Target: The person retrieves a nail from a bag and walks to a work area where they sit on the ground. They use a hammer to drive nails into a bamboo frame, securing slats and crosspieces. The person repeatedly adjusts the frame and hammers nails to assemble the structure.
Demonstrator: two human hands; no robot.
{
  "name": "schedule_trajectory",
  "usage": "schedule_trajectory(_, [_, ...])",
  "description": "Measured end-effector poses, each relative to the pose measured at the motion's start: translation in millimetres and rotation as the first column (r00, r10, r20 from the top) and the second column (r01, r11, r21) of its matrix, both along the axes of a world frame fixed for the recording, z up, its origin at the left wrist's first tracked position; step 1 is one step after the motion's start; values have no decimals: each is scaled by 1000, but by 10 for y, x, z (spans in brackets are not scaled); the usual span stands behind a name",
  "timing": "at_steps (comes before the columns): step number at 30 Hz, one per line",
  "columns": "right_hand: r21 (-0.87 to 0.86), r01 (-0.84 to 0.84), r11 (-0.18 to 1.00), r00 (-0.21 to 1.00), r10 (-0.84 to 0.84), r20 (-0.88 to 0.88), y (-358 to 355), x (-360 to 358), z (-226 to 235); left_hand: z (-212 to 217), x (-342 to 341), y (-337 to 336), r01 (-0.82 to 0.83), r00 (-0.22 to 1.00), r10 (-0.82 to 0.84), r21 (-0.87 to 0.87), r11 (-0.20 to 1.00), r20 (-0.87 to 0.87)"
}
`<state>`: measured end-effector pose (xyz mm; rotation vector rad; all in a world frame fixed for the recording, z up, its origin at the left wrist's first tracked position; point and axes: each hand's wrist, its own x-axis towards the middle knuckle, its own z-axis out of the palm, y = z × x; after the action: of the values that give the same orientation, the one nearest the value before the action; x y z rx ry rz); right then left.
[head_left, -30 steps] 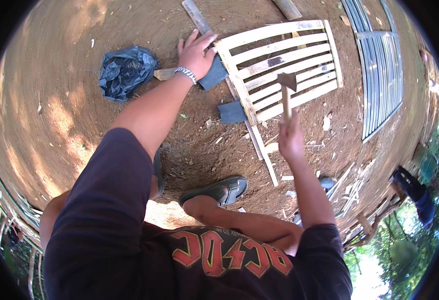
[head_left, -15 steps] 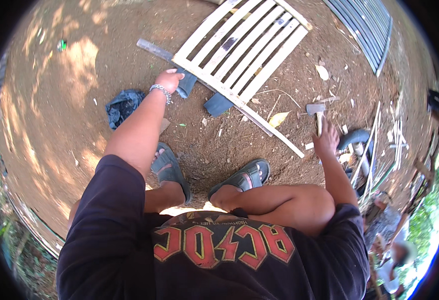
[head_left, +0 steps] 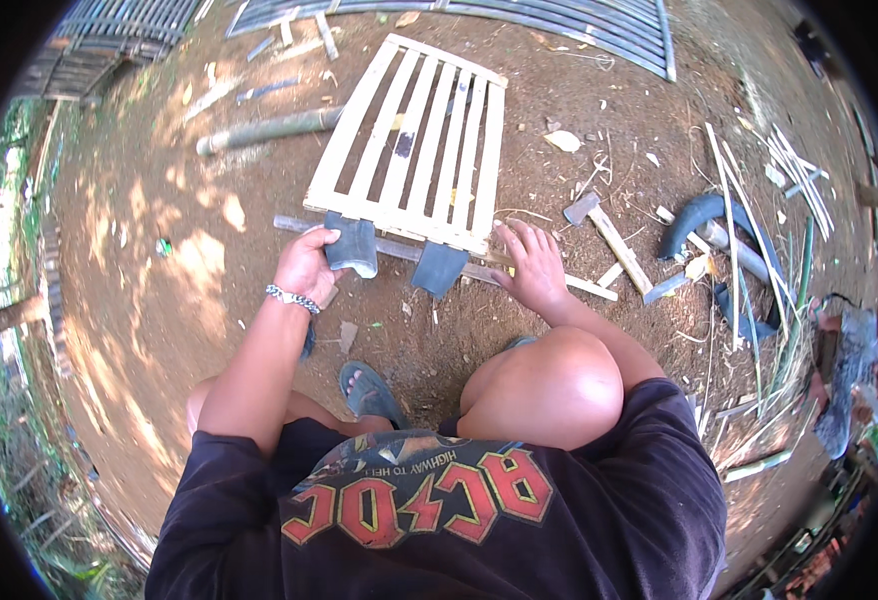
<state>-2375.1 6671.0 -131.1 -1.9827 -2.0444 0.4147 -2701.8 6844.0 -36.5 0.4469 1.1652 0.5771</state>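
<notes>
Positioning step: left hand grasps a dark rubber pad under the near rail of the white slatted frame, right hand released, fingers spread, beside that rail; next likely requires the hammer lying right of the frame

Pale cream slatted frame at twelve o'clock over reddish-brown dirt, dappled with light patches at nine. Grey-blue block near centre, a darker grey one beside it. Silver bracelet glints. Black shirt at six carries red lettering. Dark blue curved piece at three.
</notes>
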Motion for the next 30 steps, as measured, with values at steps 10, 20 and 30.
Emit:
schedule_trajectory(10, [390, 286, 875, 958, -269, -97, 192, 380, 858, 1016, 627, 465, 132, 948, -247, 461, 878, 199])
schedule_trajectory(20, [566, 113, 816, 947, -261, 186, 767, 882, 1921, 1492, 600, 801, -94, 927, -187, 684, 723, 324])
schedule_trajectory(30, [319, -100, 943, 987, 54, 148, 1159, 685, 2884, 1081, -799, 717, -254, 942, 335, 685, 683, 15])
